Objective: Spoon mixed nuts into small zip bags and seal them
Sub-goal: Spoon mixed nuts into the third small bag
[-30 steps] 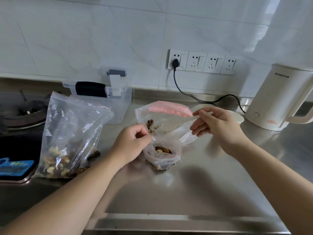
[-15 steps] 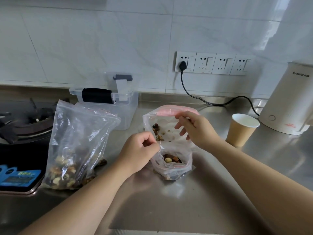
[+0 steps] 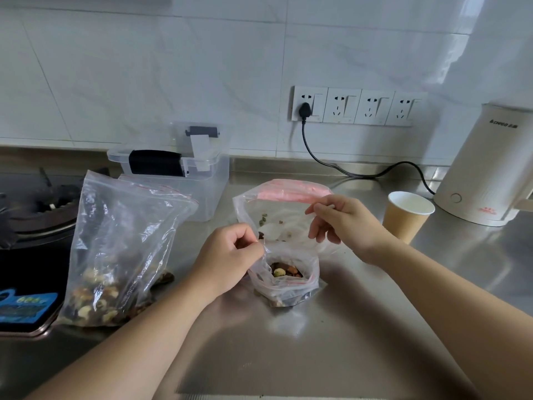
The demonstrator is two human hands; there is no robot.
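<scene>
Spoon now inside pink-topped bag, previously above.

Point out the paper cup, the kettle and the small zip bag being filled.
paper cup (image 3: 403, 223), head view, on its brown side wall.
kettle (image 3: 487, 168), head view, on its cream body.
small zip bag (image 3: 313, 272), head view, on its right clear wall.

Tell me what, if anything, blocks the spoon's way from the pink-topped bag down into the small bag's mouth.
Nothing visible does. The left hand pinches the small zip bag open directly below the pink-topped bag, where the right hand holds the white spoon. The paper cup stands apart, rightward.
</scene>
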